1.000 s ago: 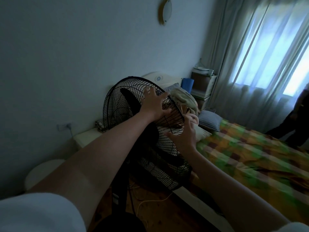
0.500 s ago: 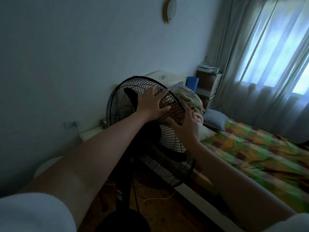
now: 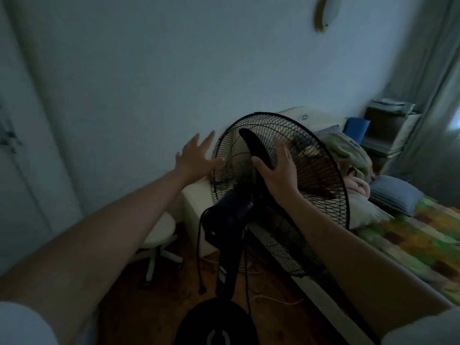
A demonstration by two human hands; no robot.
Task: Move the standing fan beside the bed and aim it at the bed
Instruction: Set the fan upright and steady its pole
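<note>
The black standing fan (image 3: 321, 195) stands close against the side of the bed (image 3: 410, 242), its wire cage tilted toward the pillows. Its dark motor housing (image 3: 234, 207) faces me and the round base (image 3: 216, 324) sits on the wooden floor below. My right hand (image 3: 278, 170) lies on the back of the cage, fingers bent over the wires. My left hand (image 3: 196, 158) hovers at the cage's left rim with fingers spread, holding nothing.
A white stool (image 3: 159, 230) and a white bedside table (image 3: 196, 207) stand left of the fan by the wall. The fan's black cord (image 3: 199, 257) hangs to the floor. A blue pillow (image 3: 395, 195) and bundled blankets (image 3: 348, 153) lie at the bed's head, shelves (image 3: 388, 130) beyond.
My left hand has come off the cage and opened to its left. My right hand has shifted onto the back of the cage. My view has swung left, behind the fan.
</note>
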